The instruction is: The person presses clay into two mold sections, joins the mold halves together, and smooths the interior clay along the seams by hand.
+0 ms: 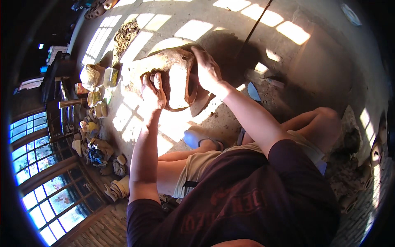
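In front of my bent legs is a large, hollow brown clay piece (pixel 177 76) with openings in its side and bright sun across its face. My left hand (pixel 154 94) grips the edge of its left opening, with the thumb up and the fingers curled partly out of sight inside. Around the upper right edge of the clay wraps my right hand (pixel 207 71), its thumb side hidden. Behind the clay shows the rim of a pale round disc (pixel 170 43). A curved brown flap (pixel 200 104) hangs at its lower right.
A blue curved piece (pixel 253 91) lies on the floor to the right. A long thin stick (pixel 258 21) slants behind. To the left stand a clear tub (pixel 110 77), a jar (pixel 94 98) and several bags. Brown crumbs (pixel 126 36) lie farther back. My blue shoe (pixel 196 139) is close by.
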The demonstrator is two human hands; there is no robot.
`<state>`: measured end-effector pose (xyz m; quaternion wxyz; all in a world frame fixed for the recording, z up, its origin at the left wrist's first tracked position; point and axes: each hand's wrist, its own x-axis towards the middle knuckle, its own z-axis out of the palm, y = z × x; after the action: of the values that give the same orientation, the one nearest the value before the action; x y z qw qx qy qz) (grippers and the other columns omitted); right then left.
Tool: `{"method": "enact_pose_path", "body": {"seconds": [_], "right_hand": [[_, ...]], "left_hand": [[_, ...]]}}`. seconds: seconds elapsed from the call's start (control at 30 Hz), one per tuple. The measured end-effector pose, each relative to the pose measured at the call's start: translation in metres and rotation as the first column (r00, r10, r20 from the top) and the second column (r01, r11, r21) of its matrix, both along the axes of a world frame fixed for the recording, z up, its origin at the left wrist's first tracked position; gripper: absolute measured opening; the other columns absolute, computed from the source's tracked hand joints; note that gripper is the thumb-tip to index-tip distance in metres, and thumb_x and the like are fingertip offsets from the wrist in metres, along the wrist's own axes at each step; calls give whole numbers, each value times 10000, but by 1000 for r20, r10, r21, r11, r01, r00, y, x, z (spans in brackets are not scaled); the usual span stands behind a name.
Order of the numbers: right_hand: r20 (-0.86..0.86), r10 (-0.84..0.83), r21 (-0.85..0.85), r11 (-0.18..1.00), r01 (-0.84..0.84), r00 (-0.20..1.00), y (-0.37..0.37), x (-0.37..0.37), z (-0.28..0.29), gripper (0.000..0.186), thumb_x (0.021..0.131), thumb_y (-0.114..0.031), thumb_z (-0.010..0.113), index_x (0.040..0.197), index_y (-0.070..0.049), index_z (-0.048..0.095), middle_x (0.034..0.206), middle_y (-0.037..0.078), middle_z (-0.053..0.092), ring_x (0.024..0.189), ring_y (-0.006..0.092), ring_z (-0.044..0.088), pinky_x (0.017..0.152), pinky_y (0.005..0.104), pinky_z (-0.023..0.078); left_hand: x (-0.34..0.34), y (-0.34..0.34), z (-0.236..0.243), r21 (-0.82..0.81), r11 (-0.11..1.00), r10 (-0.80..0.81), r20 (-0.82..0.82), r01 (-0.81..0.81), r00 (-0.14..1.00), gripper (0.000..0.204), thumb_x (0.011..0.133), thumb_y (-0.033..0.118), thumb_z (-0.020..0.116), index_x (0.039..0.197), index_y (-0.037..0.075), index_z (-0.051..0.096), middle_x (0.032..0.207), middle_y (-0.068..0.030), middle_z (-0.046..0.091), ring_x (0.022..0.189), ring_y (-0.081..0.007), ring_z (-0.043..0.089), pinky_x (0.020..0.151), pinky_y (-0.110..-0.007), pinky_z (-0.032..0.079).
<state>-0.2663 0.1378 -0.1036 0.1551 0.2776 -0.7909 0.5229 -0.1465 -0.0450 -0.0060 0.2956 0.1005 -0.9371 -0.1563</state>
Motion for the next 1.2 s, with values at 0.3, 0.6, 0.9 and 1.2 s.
{"method": "enact_pose_path", "body": {"seconds": [0.3,0.6,0.9,1.2], "right_hand": [[388,248,97,947,-307,888,-2,-24,20,424,1052,-92,418,1445,41,506,1432,272,598,1342,445,570,1142,456,484],[189,207,122,965,-232,960,-1,-14,13,299,923,9,566,1219,29,535,1191,268,651,1154,461,648,995,500,539],[206,204,109,967,-230,957,7,-6,21,338,868,-56,688,1166,7,542,1168,251,655,1165,445,633,1009,520,512],[937,336,-317,933,-170,94,47,2,29,246,999,-171,676,1082,54,618,881,215,701,760,306,739,624,402,605]], "left_hand": [[2,-13,-12,111,994,12,-53,-6,999,436,1103,367,590,1272,-33,630,1220,-242,640,1118,-384,636,1010,-464,493],[-1,-7,5,116,993,30,39,-34,999,444,1096,376,575,1226,-42,650,1171,-256,654,1022,-438,671,936,-471,530],[1,-17,-2,105,994,-21,12,19,1000,404,1091,354,587,1157,-33,681,1165,-257,663,1040,-438,684,928,-459,542],[4,-40,-7,45,976,-211,-18,211,977,384,1086,325,589,1202,-37,644,1136,-271,662,998,-459,680,896,-481,548]]}}
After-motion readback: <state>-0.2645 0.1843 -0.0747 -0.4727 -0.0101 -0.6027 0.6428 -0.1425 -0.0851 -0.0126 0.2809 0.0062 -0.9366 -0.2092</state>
